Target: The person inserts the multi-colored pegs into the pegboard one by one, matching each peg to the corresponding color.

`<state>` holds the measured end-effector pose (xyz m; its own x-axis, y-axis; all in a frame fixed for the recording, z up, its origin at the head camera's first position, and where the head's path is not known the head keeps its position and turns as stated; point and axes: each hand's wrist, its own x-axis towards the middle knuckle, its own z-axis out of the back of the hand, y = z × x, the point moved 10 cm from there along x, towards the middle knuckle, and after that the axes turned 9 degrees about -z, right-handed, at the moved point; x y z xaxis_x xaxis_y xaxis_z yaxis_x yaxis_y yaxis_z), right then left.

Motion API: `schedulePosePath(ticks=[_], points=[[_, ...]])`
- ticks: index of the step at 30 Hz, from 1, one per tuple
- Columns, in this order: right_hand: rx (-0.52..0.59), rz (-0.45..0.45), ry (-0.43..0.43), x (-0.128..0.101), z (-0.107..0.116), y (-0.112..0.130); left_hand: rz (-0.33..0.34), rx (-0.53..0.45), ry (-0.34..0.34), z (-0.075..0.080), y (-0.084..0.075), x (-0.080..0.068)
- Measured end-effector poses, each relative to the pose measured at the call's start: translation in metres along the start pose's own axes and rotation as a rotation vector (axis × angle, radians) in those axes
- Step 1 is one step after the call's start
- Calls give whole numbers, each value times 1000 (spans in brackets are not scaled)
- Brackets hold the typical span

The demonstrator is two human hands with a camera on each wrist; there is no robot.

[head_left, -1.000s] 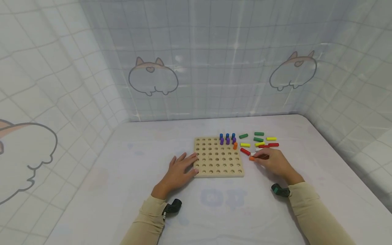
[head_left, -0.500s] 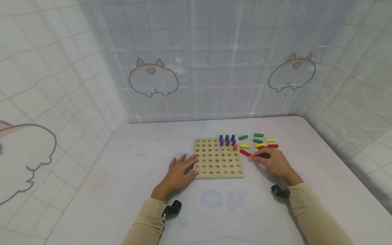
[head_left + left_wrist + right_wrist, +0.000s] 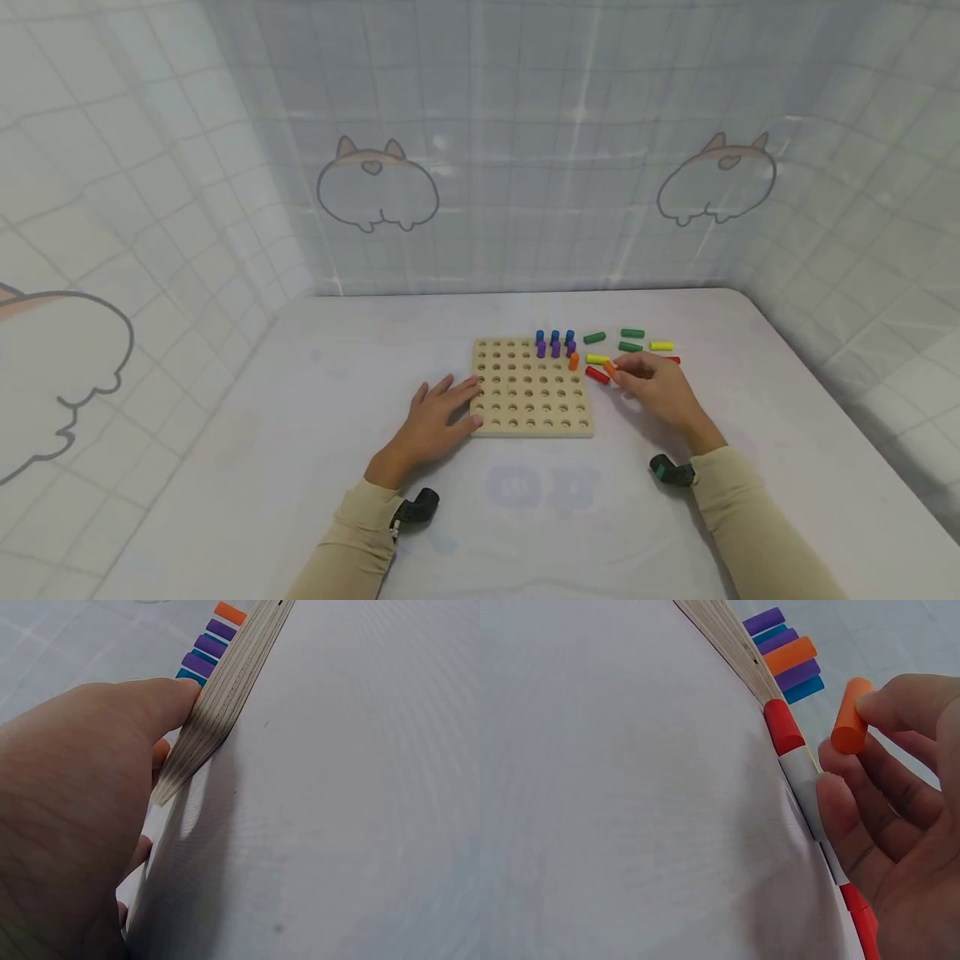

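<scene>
A wooden pegboard [image 3: 521, 400] with rows of holes lies on the table. Blue pegs [image 3: 555, 336] and purple pegs [image 3: 556, 350] stand upright at its far right corner, and one orange peg [image 3: 573, 362] stands just in front of them. My left hand [image 3: 427, 425] rests at the board's left edge, fingers spread, thumb and fingertips touching it. To the right of the board, my right hand [image 3: 663, 392] pinches a second orange peg [image 3: 852, 716] between thumb and finger, raised off the table and tilted.
Loose pegs lie right of the board: green pegs [image 3: 632, 332], yellow pegs [image 3: 662, 346] and a red peg [image 3: 597, 376] close to its edge. White pegs [image 3: 802, 787] lie beside my right hand in the right wrist view. A patterned curtain [image 3: 517, 208] hangs behind the table.
The orange peg in my right hand has been lifted from the table and turned from lying flat to tilted. My right hand has shifted slightly left; the left hand stays at the board.
</scene>
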<state>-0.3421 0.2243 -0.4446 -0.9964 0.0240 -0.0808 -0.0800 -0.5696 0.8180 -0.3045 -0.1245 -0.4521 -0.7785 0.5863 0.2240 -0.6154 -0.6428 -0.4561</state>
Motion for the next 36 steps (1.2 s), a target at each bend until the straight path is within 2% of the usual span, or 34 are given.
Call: schedulePosePath(ticks=[9, 13, 21, 27, 32, 36], points=[[49, -12, -3, 3, 2, 2, 4, -6, 0, 0, 0, -1], [71, -27, 16, 5, -2, 7, 11, 6, 9, -1, 2, -1], [99, -33, 0, 12, -9, 17, 10, 5, 5, -2, 2, -1], [183, -13, 18, 17, -12, 28, 6, 8, 8, -1, 1, 0], [237, -37, 26, 23, -16, 29, 3, 5, 7, -1, 0, -1], [296, -4, 18, 26, -18, 34, 9, 6, 3, 0, -1, -1]])
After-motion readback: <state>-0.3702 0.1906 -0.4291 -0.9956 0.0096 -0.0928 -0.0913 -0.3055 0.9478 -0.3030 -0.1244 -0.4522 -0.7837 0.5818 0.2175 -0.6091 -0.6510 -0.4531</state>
